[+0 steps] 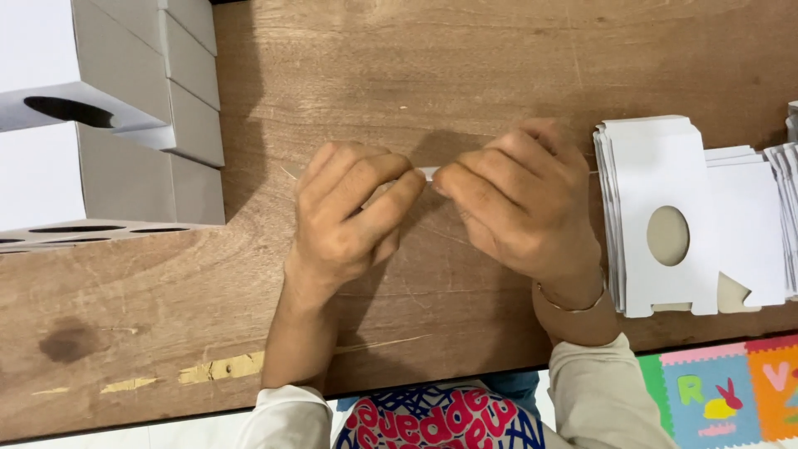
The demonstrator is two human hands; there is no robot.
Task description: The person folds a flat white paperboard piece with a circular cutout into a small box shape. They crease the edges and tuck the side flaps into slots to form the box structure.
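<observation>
My left hand and my right hand meet over the middle of a wooden table. Both pinch a thin white cardboard piece held edge-on between them; only a small sliver shows between the fingertips. The rest of that piece is hidden under my fingers. A thin bangle circles my right wrist.
A stack of flat white box blanks with oval cut-outs lies at the right, more sheets beyond it. Folded grey-white boxes with oval holes are piled at the left. A colourful foam floor mat shows below the table edge.
</observation>
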